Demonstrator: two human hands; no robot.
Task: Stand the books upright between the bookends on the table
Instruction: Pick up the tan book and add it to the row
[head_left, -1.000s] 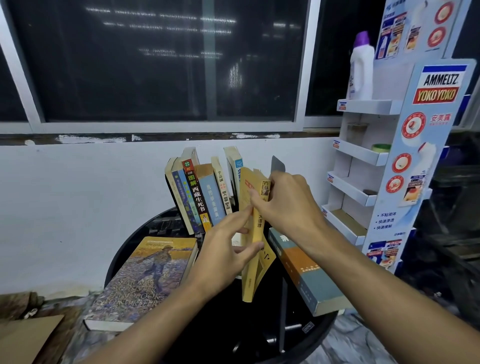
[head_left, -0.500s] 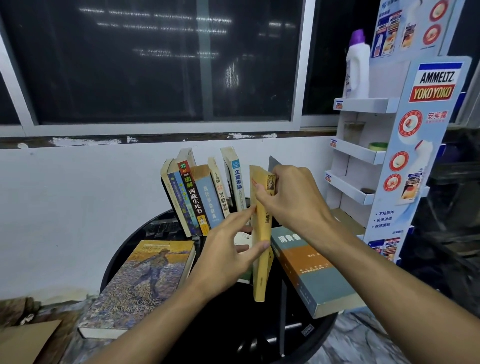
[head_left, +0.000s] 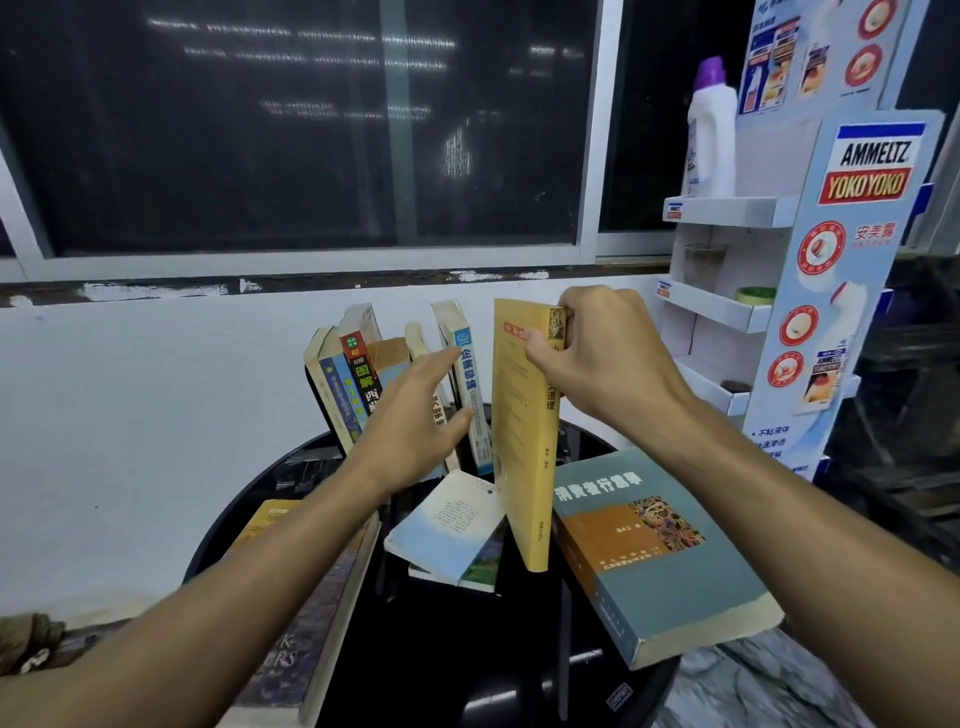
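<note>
1. We brace the leaning row of books (head_left: 395, 374) on the round table (head_left: 519, 675) with our left hand (head_left: 415, 421), fingers spread, gripping nothing.
2. Our right hand (head_left: 597, 358) pinches the yellow book (head_left: 522, 441) upright beside the row; we should slide it in squarely.

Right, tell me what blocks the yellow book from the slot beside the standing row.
Only the left hand, which is pressed against the standing books between them and the yellow book held by the right hand. Nothing else visible blocks the gap.
</note>
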